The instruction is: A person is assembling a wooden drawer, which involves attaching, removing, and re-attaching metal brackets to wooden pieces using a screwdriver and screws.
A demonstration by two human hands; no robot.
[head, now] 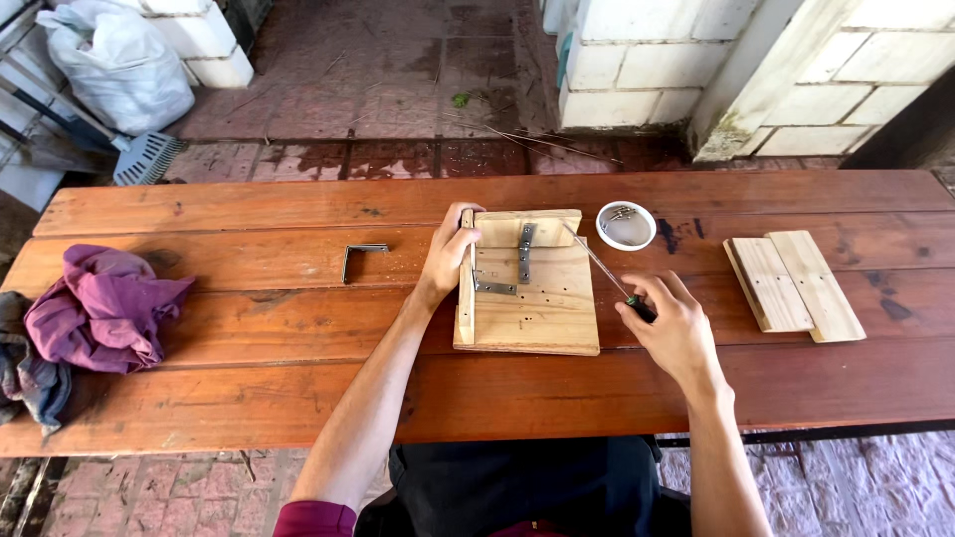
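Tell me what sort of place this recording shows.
Probably an outdoor yard or patio used for home woodwork. The plank table stands on brick paving beside whitewashed block walls, and a sack and rake lie nearby.

Pale wooden assembly [527, 298] flat on table, upright side boards, metal brackets screwed inside. Thin screwdriver [602, 268] slanted across its right edge.
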